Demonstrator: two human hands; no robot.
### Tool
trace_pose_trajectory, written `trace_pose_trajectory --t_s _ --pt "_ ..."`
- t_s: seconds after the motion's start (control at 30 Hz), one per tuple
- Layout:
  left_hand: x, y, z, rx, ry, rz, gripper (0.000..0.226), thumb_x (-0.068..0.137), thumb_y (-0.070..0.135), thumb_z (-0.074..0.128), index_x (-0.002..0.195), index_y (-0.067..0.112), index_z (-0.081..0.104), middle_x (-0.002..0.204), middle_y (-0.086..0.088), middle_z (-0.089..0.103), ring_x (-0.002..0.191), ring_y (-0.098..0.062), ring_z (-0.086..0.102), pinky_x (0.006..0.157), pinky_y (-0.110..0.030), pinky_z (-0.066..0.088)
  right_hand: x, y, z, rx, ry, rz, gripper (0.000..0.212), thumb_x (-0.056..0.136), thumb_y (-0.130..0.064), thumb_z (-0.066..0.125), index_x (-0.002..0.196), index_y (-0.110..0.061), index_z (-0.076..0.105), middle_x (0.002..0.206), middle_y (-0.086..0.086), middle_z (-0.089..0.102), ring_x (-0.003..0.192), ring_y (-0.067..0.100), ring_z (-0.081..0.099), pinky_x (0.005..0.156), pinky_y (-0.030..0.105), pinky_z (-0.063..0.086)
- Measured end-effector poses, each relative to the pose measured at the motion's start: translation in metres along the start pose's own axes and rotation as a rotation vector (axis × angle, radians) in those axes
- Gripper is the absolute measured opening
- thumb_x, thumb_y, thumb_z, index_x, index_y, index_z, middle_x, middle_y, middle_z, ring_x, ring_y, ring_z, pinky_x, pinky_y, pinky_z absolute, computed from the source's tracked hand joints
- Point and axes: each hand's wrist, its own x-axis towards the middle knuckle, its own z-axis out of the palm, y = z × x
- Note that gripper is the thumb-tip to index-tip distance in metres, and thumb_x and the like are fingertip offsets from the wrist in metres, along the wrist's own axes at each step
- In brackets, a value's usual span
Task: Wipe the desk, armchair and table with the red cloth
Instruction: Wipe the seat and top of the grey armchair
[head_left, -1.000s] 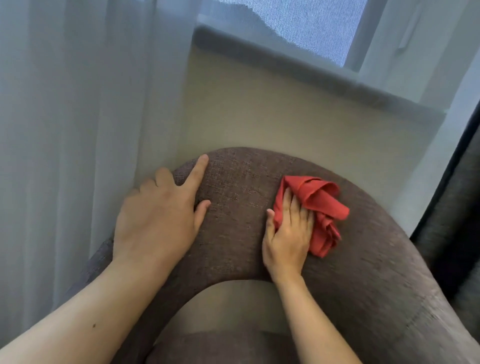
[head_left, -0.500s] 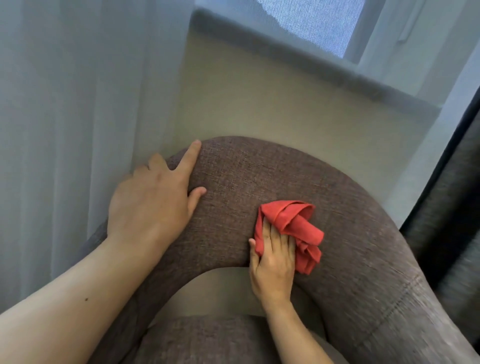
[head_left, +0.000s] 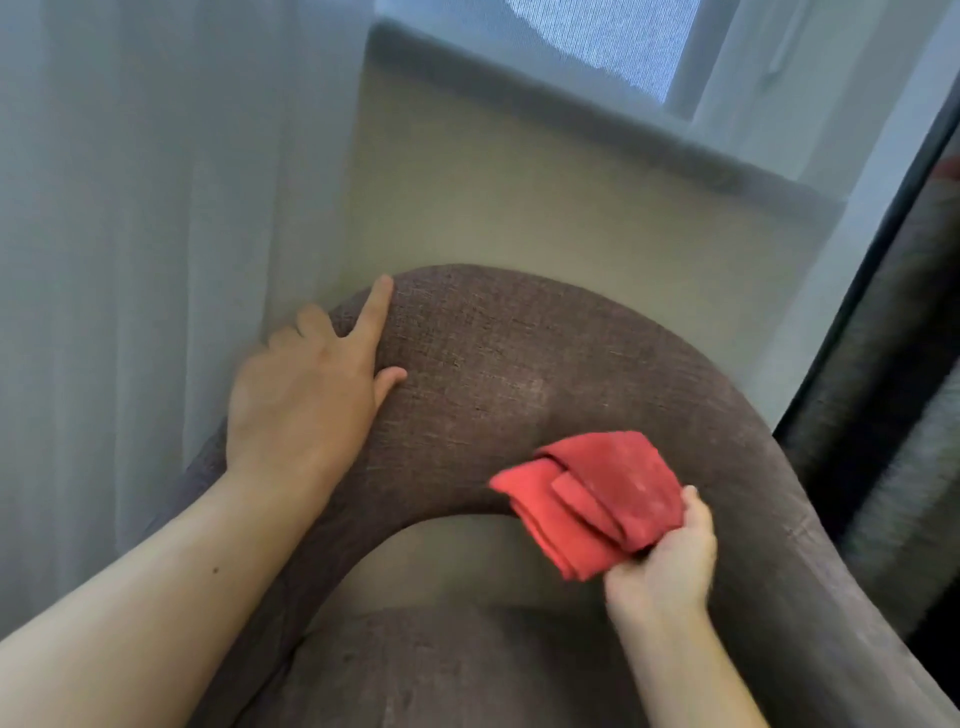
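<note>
- The right hand (head_left: 662, 558) is closed around the lower edge of the red cloth (head_left: 592, 501), fingers curled under the bunched fabric and the thumb up along its right side; the hand is blurred, so the exact finger placement cannot be made out.
- The cloth fans out from that grip toward 10 o'clock, folded in several layers, and lies over the inner edge of the armchair (head_left: 519, 364) backrest. Whether it presses on the upholstery or hangs just above it cannot be told.
- The left hand (head_left: 306, 387) holds nothing: it lies flat and spread on the backrest at about 9 o'clock from the cloth, well apart from it, index finger pointing toward 12 o'clock and thumb out to the right, seemingly steadying the chair.
- The outer fingers of that hand touch the sheer white curtain (head_left: 156, 234), which hangs against the chair's left side.
- Beyond the backrest, toward 12 o'clock, stand a beige wall and a grey window sill (head_left: 571, 104); a dark drape (head_left: 883, 374) hangs at 3 o'clock.
- As a judgement of progress: the armchair step is under way, with the cloth at the top of the curved back. The seat, visible at 6 o'clock, and the arms look still to be done.
- Neither desk nor table is in view, so their state cannot be judged.
</note>
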Motion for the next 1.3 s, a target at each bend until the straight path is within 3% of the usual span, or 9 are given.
trace_pose_trajectory --t_s 0.13,0.23,0.3,0.43,0.53,0.83,1.1,1.17,1.3 --pt "0.001 0.0 0.003 0.015 0.018 -0.004 0.074 0.091 0.059 0.048 0.155 0.029 0.026 0.089 -0.021 0.053 0.059 -0.027 0.031 0.048 -0.033 0.019 0.001 -0.054 0.029 0.091 -0.104 -0.284 0.059 0.09 -0.064 0.046 0.115 -0.015 0.071 0.113 0.011 0.075 0.104 0.034 0.071 0.09 0.06 0.053" --pt "0.0 0.0 0.002 0.008 0.004 0.0 0.074 0.091 0.058 0.05 0.155 0.029 0.026 0.089 -0.021 0.053 0.058 -0.03 0.042 0.048 -0.032 0.016 0.01 -0.045 0.049 -0.238 -0.043 -0.764 0.061 0.089 -0.06 0.046 0.104 -0.008 0.073 0.099 0.004 0.077 0.101 0.026 0.071 0.088 0.05 0.057" --pt "0.0 0.0 0.001 0.01 0.006 0.001 0.074 0.09 0.057 0.052 0.154 0.028 0.029 0.088 -0.021 0.053 0.059 -0.031 0.047 0.047 -0.031 0.015 0.027 -0.019 0.055 -0.628 -0.077 -0.947 0.06 0.097 -0.047 0.039 0.123 0.0 0.065 0.123 0.015 0.069 0.121 0.027 0.061 0.106 0.045 0.045" --pt "0.001 0.0 0.005 0.025 0.02 0.009 0.074 0.09 0.058 0.052 0.153 0.028 0.03 0.086 -0.021 0.053 0.057 -0.029 0.042 0.048 -0.031 0.015 0.06 0.041 0.049 -1.197 -0.311 -1.054 0.052 0.1 -0.035 0.038 0.142 -0.008 0.05 0.15 0.013 0.047 0.143 0.031 0.037 0.122 0.029 0.013" --pt "0.001 0.0 0.007 0.039 0.02 0.005 0.073 0.09 0.058 0.05 0.154 0.028 0.029 0.087 -0.021 0.054 0.061 -0.034 0.054 0.049 -0.033 0.02 0.063 0.072 0.053 -1.176 -0.258 -1.142 0.053 0.099 -0.036 0.038 0.142 -0.007 0.05 0.149 0.01 0.049 0.14 0.028 0.04 0.119 0.019 0.011" --pt "0.004 0.001 0.005 -0.01 0.016 -0.025 0.075 0.092 0.061 0.042 0.156 0.033 0.016 0.097 -0.023 0.053 0.071 -0.037 0.055 0.052 -0.036 0.029 0.057 0.111 0.036 -1.198 -0.351 -1.279 0.052 0.103 -0.037 0.037 0.144 -0.007 0.048 0.152 0.0 0.04 0.143 0.024 0.035 0.122 0.032 0.017" --pt "0.003 0.001 0.002 -0.022 0.004 -0.027 0.074 0.091 0.06 0.045 0.155 0.033 0.019 0.098 -0.023 0.052 0.076 -0.039 0.057 0.051 -0.035 0.026 0.001 0.137 0.036 -0.919 -0.298 -0.954 0.044 0.097 -0.032 0.043 0.134 -0.013 0.057 0.141 -0.008 0.049 0.136 0.0 0.037 0.116 0.018 0.022" --pt "0.002 0.001 0.002 0.012 -0.001 -0.022 0.075 0.092 0.059 0.046 0.156 0.032 0.019 0.097 -0.023 0.052 0.073 -0.038 0.056 0.049 -0.035 0.024 -0.015 0.128 0.039 -0.625 -0.244 -0.643 0.035 0.095 -0.035 0.047 0.122 -0.022 0.065 0.13 -0.013 0.061 0.129 -0.003 0.049 0.106 0.01 0.032" --pt "0.001 0.001 0.004 0.027 0.004 -0.008 0.075 0.091 0.058 0.048 0.155 0.031 0.022 0.096 -0.023 0.053 0.071 -0.037 0.057 0.047 -0.033 0.017 -0.016 0.064 0.037 -0.015 -0.19 0.084 0.044 0.095 -0.051 0.051 0.091 -0.017 0.078 0.097 0.004 0.079 0.087 0.019 0.074 0.079 0.03 0.059"
